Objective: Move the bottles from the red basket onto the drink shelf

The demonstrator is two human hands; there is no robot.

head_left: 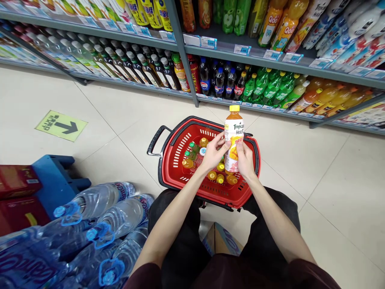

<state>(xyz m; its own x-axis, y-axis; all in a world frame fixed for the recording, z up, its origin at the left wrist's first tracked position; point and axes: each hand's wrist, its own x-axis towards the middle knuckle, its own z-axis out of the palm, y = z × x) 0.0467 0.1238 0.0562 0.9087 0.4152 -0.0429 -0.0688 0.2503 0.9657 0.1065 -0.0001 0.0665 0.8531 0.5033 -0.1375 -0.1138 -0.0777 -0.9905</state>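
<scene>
Both of my hands hold an upright Tropicana juice bottle (pixel 234 134) with a yellow cap over a red shopping basket (pixel 177 154) on the floor. My left hand (pixel 214 153) grips the bottle's left side, with the fingers curled round the label. My right hand (pixel 245 158) clasps its lower right side. Inside the basket stand several small bottles (pixel 195 154) with yellow, green and white caps.
Drink shelves (pixel 240 50) run along the back, full of bottles. Large water jugs (pixel 99 224) lie at the lower left beside a blue pallet (pixel 55 176) and red boxes (pixel 16 180). A green arrow sticker (pixel 61 125) marks the tiled floor. My knees flank a cardboard box (pixel 221 241).
</scene>
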